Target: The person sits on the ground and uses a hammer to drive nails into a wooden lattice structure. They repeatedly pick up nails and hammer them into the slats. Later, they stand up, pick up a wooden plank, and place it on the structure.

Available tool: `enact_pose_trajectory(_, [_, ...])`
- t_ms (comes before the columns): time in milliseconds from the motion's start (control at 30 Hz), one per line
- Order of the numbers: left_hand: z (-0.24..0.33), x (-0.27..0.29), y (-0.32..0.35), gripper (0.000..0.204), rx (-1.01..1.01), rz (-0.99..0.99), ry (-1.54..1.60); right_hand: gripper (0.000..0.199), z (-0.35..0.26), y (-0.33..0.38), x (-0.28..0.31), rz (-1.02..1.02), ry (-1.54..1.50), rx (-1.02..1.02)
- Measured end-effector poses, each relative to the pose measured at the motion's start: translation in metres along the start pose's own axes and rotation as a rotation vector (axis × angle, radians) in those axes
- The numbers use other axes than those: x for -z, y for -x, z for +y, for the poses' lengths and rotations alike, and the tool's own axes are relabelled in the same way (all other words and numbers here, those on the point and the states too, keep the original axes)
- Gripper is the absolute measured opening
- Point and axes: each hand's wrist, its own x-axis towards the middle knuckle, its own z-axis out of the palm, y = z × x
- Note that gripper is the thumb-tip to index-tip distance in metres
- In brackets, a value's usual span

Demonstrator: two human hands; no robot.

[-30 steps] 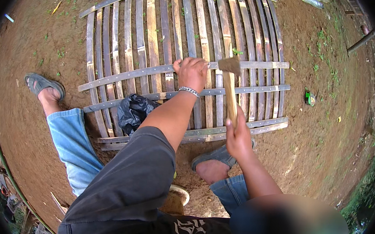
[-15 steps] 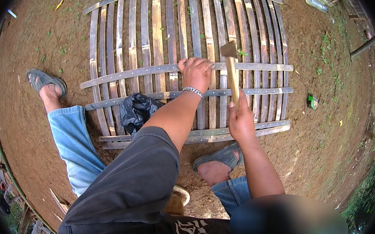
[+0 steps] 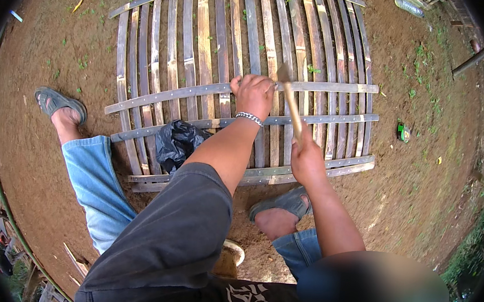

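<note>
The left hand (image 3: 254,94) presses closed on an upper crossbar of the slatted wooden panel (image 3: 203,73), which lies flat on the dirt ground (image 3: 423,184). The right hand (image 3: 307,159) grips the hammer (image 3: 290,100), its head just beside the left knuckles. A black plastic bag (image 3: 176,142) sits on the slats near the left forearm; sandalled feet flank the panel's near edge.

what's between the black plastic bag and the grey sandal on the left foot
In the head view, bare brown dirt and the slat panel's left edge separate black plastic bag from grey sandal.
</note>
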Motion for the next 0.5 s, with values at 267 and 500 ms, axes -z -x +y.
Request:
enact_pose_trajectory(267, [-0.002,0.017,0.002,0.054,0.096,-0.29,-0.102,0.054,-0.012,0.007,0.007,0.172,-0.112,0.159])
enact_pose_trajectory(500, [0.025,0.059,-0.006,0.134,0.026,-0.779,-0.436,0.057,0.009,0.003,-0.013,0.036,-0.023,0.033])
